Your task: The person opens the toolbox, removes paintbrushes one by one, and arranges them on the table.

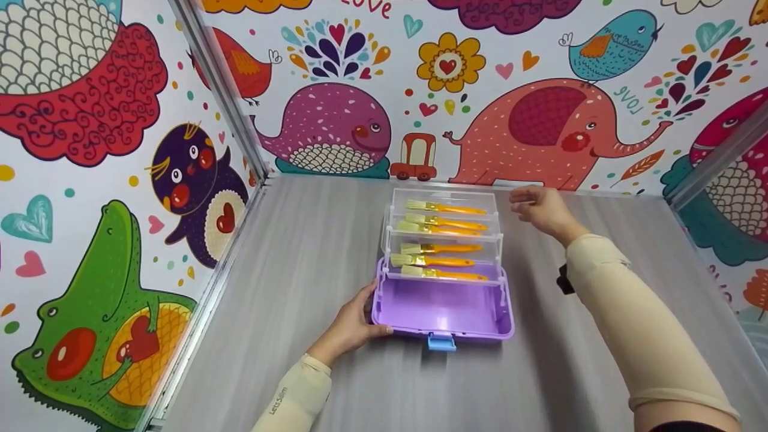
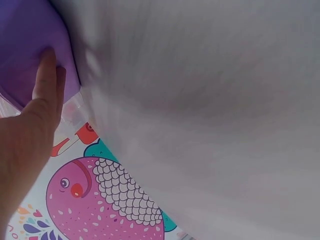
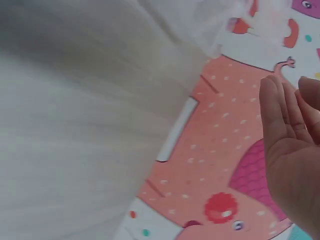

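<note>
A purple storage box (image 1: 443, 327) stands on the table with its lid raised and its clear fold-out trays (image 1: 441, 237) tiered toward the back. Several paintbrushes (image 1: 447, 261) with orange handles and pale bristles lie in the trays, while the purple bottom compartment in front holds nothing. My left hand (image 1: 354, 321) holds the box's front left corner, thumb at the front rim and fingers along the left side. Empty, my right hand (image 1: 540, 210) hovers just right of the top tray, fingers loosely extended. In the right wrist view that hand (image 3: 292, 135) shows its palm and fingers.
A light blue latch (image 1: 441, 342) hangs from the box's front. The grey wood-grain table (image 1: 288, 264) reaches back to walls printed with cartoon animals, including a pink elephant (image 1: 534, 132). Metal frame bars (image 1: 225, 90) run along the wall corners.
</note>
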`<state>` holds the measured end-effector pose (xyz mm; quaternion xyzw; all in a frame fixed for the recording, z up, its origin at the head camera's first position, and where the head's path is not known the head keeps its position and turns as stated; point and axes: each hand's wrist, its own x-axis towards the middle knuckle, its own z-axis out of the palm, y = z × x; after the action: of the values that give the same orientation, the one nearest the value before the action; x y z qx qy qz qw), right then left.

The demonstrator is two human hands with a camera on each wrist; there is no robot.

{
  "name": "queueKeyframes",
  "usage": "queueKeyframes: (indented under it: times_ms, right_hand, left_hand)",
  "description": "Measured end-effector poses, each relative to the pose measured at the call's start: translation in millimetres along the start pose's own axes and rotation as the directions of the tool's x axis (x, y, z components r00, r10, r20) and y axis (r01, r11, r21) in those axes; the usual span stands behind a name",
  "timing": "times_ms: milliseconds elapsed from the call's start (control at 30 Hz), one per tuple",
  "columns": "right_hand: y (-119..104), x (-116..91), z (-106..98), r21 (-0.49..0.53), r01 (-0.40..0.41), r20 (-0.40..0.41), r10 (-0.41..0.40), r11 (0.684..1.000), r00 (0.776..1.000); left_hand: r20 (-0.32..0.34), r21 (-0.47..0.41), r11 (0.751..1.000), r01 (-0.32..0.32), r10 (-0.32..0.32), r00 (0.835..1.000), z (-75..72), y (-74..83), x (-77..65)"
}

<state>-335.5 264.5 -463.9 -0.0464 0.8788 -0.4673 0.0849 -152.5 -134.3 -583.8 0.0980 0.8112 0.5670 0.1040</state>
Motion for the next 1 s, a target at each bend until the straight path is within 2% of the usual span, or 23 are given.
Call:
queueKeyframes:
  times_ms: [200,433,600,733,1000]
  right_hand:
    - [-29,11,13,-0.078,0.074,0.014,-0.073,0.994,0.997]
    - [-48,26,36,-0.135,0.164,0.105,-0.151,0.977,0.983]
    - [-51,36,48,-0.179,0.161,0.156,-0.134,0.971,0.979]
    - [-51,41,54,-0.214,0.131,0.201,-0.087,0.968,0.976]
    - [-47,48,63,-0.268,0.175,0.270,-0.101,0.947,0.958]
  left_hand:
    - [-0.003,-0.014,1.000,-0.014,0.014,1.000,-0.4,-0.1,-0.9]
    - [-0.003,0.002,0.999,-0.033,0.033,0.999,0.2,0.0,-0.9]
    - [-0.002,0.014,0.999,-0.036,0.036,0.999,0.2,0.7,-0.5]
    - [-0.002,0.005,0.999,-0.038,0.038,0.999,0.6,1.2,-0.5]
    - [-0.014,0.036,0.999,-0.033,0.034,0.999,0.6,2.2,-0.9]
